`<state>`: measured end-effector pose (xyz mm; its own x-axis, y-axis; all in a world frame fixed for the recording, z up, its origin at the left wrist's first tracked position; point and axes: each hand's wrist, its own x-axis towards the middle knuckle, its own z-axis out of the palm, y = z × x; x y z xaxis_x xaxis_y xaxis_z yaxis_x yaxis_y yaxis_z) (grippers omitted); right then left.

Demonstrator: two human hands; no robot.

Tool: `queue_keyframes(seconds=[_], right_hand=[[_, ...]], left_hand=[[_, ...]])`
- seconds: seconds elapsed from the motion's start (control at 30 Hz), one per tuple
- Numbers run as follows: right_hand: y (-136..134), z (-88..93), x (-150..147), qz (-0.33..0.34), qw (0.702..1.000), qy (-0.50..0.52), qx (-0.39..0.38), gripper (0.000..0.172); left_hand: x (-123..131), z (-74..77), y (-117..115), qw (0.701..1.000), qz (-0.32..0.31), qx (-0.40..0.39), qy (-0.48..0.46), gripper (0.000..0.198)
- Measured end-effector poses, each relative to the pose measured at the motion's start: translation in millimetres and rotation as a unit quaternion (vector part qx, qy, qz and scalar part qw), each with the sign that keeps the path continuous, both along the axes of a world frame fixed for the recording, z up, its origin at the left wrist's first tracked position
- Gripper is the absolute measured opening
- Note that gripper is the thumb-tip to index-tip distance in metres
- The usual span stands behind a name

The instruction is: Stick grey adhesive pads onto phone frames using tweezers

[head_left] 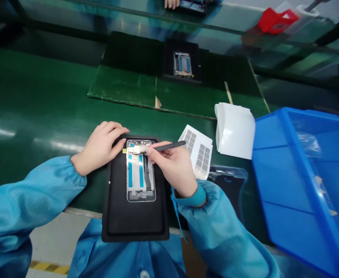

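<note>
A phone mid-frame point(140, 173) with blue adhesive strips and a dark ribbon lies face up in a black rubber fixture mat point(134, 220). My left hand point(99, 148) curls over the mat's top edge, its thumb against the frame's upper left corner. My right hand point(173, 168) pinches a slim black spudger point(169, 146), and the hand's fingertips and the tool's tip sit over a pale strip point(140, 147) at the frame's top end. A sheet of grey pads point(196, 150) lies just right of my right hand.
A blue plastic bin point(299, 185) stands at the right beside a stack of white sheets point(235, 130) on the green conveyor belt point(36, 92). Up the belt sits another black fixture with a phone frame point(181, 63). A co-worker's hand point(171, 3) shows at the far top.
</note>
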<state>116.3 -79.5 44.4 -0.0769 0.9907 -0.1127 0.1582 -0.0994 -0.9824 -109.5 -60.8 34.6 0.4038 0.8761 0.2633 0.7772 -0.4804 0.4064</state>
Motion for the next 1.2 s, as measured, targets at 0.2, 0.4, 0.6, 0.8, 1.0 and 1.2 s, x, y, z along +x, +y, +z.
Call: queue_keyframes(seconds=[0.2,0.4,0.6,0.8,1.0,1.2], right_hand=[[7.7,-2.1,-2.4,0.000,0.999,-0.021,-0.035,0.023],[7.4,-4.5,-2.1,0.008,0.999,-0.033,-0.032,0.022],[7.1,-2.8,-2.0,0.010,0.999,-0.035,-0.028,0.023],[7.1,-1.6,-2.7,0.008,0.999,-0.035,-0.028,0.024],[5.6,-4.4,-2.0,0.009,0.999,-0.044,-0.027,0.020],[5.7,-4.8,-2.0,0.008,0.999,-0.046,-0.024,0.022]], left_hand=[[2.0,-2.1,-10.3,0.997,-0.066,0.033,0.001,0.022],[2.8,-7.0,-11.9,0.996,-0.088,0.019,0.012,0.022],[3.3,-7.9,-11.0,0.996,-0.089,0.016,0.017,0.023],[3.7,-7.2,-10.4,0.995,-0.090,0.025,0.017,0.021],[3.5,-7.4,-10.8,0.995,-0.090,0.021,0.022,0.022],[4.1,-6.4,-10.7,0.996,-0.088,0.023,0.026,0.021]])
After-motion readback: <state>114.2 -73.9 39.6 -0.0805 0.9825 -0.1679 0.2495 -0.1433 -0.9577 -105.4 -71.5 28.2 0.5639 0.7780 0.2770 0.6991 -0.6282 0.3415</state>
